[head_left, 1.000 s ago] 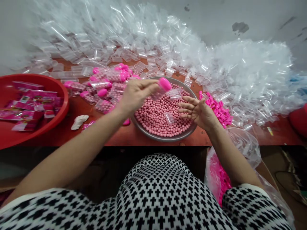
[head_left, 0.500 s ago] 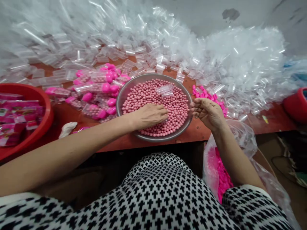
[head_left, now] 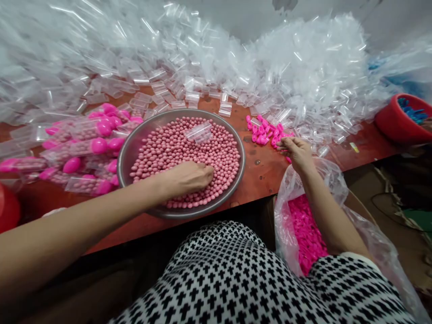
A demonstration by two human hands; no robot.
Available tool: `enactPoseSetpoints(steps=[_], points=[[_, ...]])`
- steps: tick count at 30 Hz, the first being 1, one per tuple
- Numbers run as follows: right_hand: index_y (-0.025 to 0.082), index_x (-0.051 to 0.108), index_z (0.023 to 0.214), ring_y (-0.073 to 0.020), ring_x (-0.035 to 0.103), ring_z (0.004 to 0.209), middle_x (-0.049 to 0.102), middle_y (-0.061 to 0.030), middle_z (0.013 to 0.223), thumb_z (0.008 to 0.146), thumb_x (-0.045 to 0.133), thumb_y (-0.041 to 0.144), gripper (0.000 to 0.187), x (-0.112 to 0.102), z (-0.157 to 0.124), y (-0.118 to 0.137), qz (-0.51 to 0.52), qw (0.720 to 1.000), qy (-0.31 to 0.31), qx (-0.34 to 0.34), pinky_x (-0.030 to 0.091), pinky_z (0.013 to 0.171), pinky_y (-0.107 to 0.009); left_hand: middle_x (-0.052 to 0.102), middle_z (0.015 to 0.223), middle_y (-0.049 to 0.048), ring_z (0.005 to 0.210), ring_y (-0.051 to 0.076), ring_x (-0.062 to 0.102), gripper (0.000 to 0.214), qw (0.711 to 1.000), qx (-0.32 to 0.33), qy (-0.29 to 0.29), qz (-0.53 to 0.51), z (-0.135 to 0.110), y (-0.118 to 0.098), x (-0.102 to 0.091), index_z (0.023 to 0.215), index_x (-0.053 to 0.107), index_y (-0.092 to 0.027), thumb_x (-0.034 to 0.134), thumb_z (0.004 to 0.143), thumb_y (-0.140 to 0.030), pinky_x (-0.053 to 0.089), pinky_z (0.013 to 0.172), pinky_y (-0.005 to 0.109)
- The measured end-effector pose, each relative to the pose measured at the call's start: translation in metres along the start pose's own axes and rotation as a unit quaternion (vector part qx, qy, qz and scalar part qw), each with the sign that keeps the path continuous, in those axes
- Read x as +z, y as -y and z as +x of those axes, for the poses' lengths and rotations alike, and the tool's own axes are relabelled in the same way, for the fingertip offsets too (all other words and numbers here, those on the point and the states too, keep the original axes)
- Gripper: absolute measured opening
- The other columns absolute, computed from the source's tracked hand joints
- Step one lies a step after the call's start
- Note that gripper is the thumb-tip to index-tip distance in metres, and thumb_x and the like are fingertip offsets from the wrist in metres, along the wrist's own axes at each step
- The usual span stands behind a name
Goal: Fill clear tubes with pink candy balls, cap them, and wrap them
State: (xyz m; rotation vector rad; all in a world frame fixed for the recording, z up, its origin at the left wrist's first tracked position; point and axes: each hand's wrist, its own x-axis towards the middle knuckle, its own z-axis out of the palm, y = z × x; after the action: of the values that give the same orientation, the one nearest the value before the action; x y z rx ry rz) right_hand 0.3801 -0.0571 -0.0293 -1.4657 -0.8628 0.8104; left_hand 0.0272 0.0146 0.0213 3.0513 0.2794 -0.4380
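My left hand (head_left: pixel 191 180) rests in a grey metal bowl (head_left: pixel 121 168) of pink beads or candy balls (head_left: pixel 175 148). Its fingers are curled in among the balls, and what they hold is hidden. Two or so clear plastic tubes (head_left: pixel 199 131) lie on the balls, just beyond that hand. To the right, my right hand (head_left: pixel 297 153) is at the near edge of a small heap of bright pink plastic caps (head_left: pixel 265 130). Its fingertips are pinched together, and anything between them is too small to make out.
Filled tubes with pink ends (head_left: pixel 87 144) lie left of the bowl. Clear empty tubes (head_left: pixel 303 76) pile high along the back. A plastic bag (head_left: pixel 281 220) of pink caps stands below my right arm. Red tubs stand at the left edge and right, the right tub (head_left: pixel 388 117) holding blue pieces.
The view has swung right, so the bowl sits further left. My right hand has gone from the bowl's rim to the pink caps and its fingers have closed. My left hand has curled in the balls.
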Motion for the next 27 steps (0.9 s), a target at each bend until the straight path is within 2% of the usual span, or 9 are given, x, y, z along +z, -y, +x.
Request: enactPoseSetpoints(steps=[4, 6, 8, 9, 11, 15, 18, 21, 27], points=[[0.019, 0.068, 0.088, -0.0163, 0.067, 0.075, 0.073, -0.0037, 0.083, 0.081, 0.063, 0.043, 0.026, 0.025, 0.021, -0.017, -0.192, 0.979, 0.025, -0.070, 0.053, 0.071, -0.031, 0.066, 0.089, 0.0089, 0.076, 0.016, 0.064, 0.024, 0.997, -0.022, -0.040, -0.065, 0.022, -0.006, 0.010, 0.085, 0.065, -0.013, 0.044, 0.088, -0.004, 0.051, 0.071, 0.026], [0.018, 0.069, 0.092, -0.0208, 0.067, 0.089, 0.074, -0.0073, 0.094, 0.086, 0.055, 0.033, 0.022, 0.041, 0.030, -0.017, -0.353, 0.927, 0.051, -0.117, 0.051, 0.084, -0.036, 0.067, 0.092, 0.0081, 0.079, 0.016, 0.065, 0.024, 0.986, -0.061, -0.095, -0.126, 0.019, -0.004, 0.015, 0.090, 0.067, -0.015, 0.045, 0.088, -0.007, 0.052, 0.074, 0.026], [0.017, 0.070, 0.098, -0.0258, 0.065, 0.101, 0.073, -0.0118, 0.106, 0.089, 0.049, 0.029, 0.025, 0.057, 0.040, -0.014, -0.493, 0.858, 0.070, -0.128, 0.047, 0.092, -0.040, 0.069, 0.095, 0.0077, 0.084, 0.018, 0.066, 0.021, 0.952, -0.103, -0.182, -0.222, 0.010, -0.002, 0.017, 0.094, 0.068, -0.016, 0.048, 0.090, -0.015, 0.053, 0.079, 0.029], [0.017, 0.070, 0.103, -0.0282, 0.064, 0.105, 0.072, -0.0140, 0.110, 0.091, 0.047, 0.029, 0.028, 0.066, 0.046, -0.012, -0.543, 0.828, 0.068, -0.120, 0.046, 0.093, -0.041, 0.070, 0.094, 0.0072, 0.086, 0.018, 0.067, 0.019, 0.922, -0.122, -0.227, -0.291, 0.005, -0.002, 0.017, 0.094, 0.069, -0.017, 0.050, 0.091, -0.021, 0.054, 0.081, 0.031], [0.015, 0.067, 0.113, -0.0321, 0.063, 0.107, 0.070, -0.0181, 0.113, 0.094, 0.044, 0.032, 0.034, 0.082, 0.057, -0.008, -0.608, 0.786, 0.042, -0.101, 0.046, 0.091, -0.044, 0.072, 0.091, 0.0064, 0.088, 0.020, 0.068, 0.020, 0.829, -0.150, -0.284, -0.459, -0.003, -0.003, 0.017, 0.093, 0.069, -0.017, 0.059, 0.088, -0.034, 0.056, 0.082, 0.033], [0.013, 0.063, 0.123, -0.0361, 0.064, 0.107, 0.069, -0.0219, 0.112, 0.094, 0.049, 0.039, 0.041, 0.107, 0.079, -0.004, -0.665, 0.745, 0.022, -0.055, 0.048, 0.089, -0.047, 0.075, 0.096, 0.0080, 0.087, 0.021, 0.071, 0.032, 0.585, -0.177, -0.289, -0.737, -0.008, -0.009, 0.017, 0.095, 0.068, -0.017, 0.076, 0.074, -0.039, 0.060, 0.080, 0.036], [0.012, 0.066, 0.120, -0.0358, 0.065, 0.109, 0.069, -0.0233, 0.114, 0.095, 0.050, 0.037, 0.039, 0.115, 0.088, -0.002, -0.690, 0.722, 0.050, -0.027, 0.049, 0.088, -0.046, 0.075, 0.101, 0.0085, 0.085, 0.019, 0.073, 0.029, 0.479, -0.160, -0.299, -0.810, -0.006, -0.012, 0.017, 0.094, 0.068, -0.017, 0.080, 0.071, -0.031, 0.060, 0.081, 0.037], [0.011, 0.067, 0.118, -0.0372, 0.065, 0.107, 0.068, -0.0254, 0.115, 0.098, 0.041, 0.038, 0.042, 0.114, 0.088, 0.000, -0.716, 0.693, 0.074, -0.039, 0.049, 0.086, -0.047, 0.075, 0.103, 0.0088, 0.085, 0.018, 0.073, 0.025, 0.436, -0.128, -0.306, -0.837, -0.006, -0.012, 0.015, 0.095, 0.068, -0.017, 0.078, 0.072, -0.022, 0.060, 0.082, 0.035], [0.013, 0.067, 0.120, -0.0387, 0.064, 0.109, 0.068, -0.0252, 0.115, 0.097, 0.041, 0.038, 0.042, 0.102, 0.080, 0.002, -0.753, 0.640, 0.130, -0.073, 0.048, 0.087, -0.051, 0.073, 0.104, 0.0094, 0.088, 0.019, 0.072, 0.033, 0.423, -0.073, -0.356, -0.830, -0.009, -0.009, 0.009, 0.103, 0.069, -0.015, 0.078, 0.073, -0.025, 0.059, 0.086, 0.038]])
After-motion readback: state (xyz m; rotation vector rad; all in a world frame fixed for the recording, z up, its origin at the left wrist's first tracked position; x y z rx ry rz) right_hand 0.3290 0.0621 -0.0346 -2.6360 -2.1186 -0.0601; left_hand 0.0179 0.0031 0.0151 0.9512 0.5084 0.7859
